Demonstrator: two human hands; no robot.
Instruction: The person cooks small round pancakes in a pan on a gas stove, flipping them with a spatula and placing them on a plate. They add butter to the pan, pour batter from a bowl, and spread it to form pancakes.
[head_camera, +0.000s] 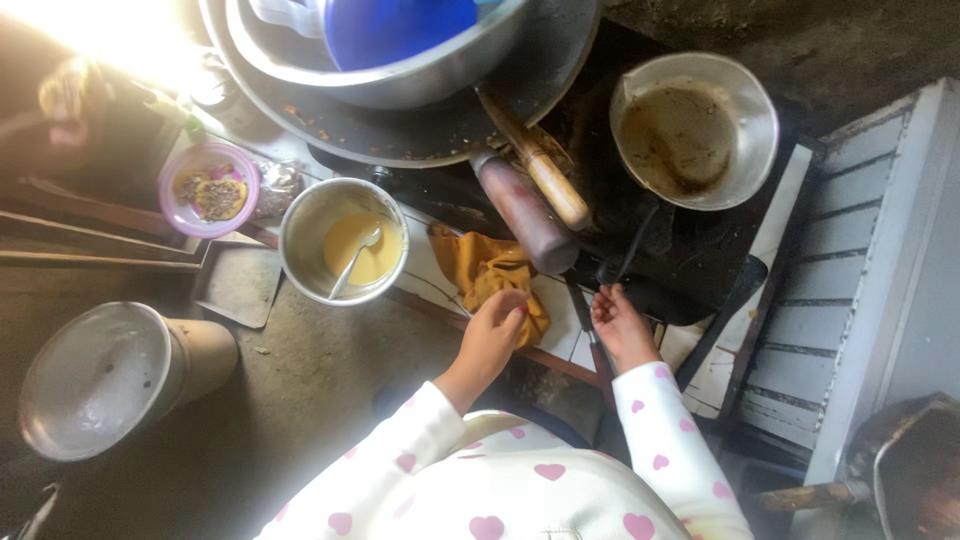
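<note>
Two hands at the stove edge. Left hand (497, 322) has fingers pinched closed on the yellow cloth (487, 272); right hand (620, 322) sits loosely open, palm up, holding nothing, fingertips just beside a thin dark knife-like tool (592, 340).

Cloth: mustard yellow, crumpled, soft folds, lying on the tiled ledge directly left of the rolling pin (528, 215).

Rolling pin: wooden handle, reddish-brown cylinder body, tilted, its upper end touching the big round metal tray (400, 130). On that tray, above the pin: steel basin (400, 85) holding a blue plastic piece.

Right of the pin: dented aluminium pan (752, 130), brown greasy residue inside.

Left of the pin, past the cloth: steel bowl (300, 235) with pale yellow batter and a metal spoon (352, 262) leaning in it. Further left: small pink plastic bowl (180, 215) with yellowish food scraps. Below-left, well apart: lidded round container (95, 380) on the concrete floor, dull grey lid.
</note>
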